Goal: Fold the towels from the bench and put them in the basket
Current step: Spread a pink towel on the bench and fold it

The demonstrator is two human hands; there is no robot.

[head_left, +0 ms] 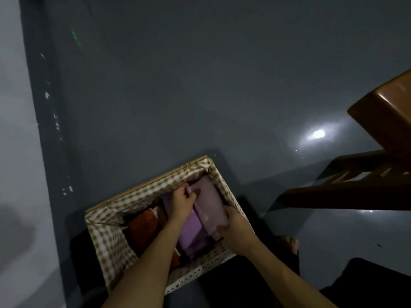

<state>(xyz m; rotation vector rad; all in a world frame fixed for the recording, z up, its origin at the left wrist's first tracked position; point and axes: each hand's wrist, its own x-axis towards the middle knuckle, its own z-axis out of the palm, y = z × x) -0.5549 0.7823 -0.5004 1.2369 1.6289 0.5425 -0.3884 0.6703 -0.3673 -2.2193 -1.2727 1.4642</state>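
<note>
Flooring (200, 85), dark grey and glossy, filled most of the view, with a brown bench (382, 121) at right. A gingham-lined basket (142, 192) sat on it, holding a rust-red towel (142, 225) beside purple ones. The right hand (235, 227) gripped the near end of the folded lilac towel (209, 203); the left hand (183, 202) curled its fingers over the towel's far left edge.

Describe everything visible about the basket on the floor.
The basket is rectangular, woven of tan wicker that shows along its far rim, and lined with beige-and-white checked cloth folded over the edge, with a white lace trim on the near side. It sits on the dark glossy floor at an angle to the view. Inside lie folded purple towels and a rust-red towel. Both hands reach in.
</note>
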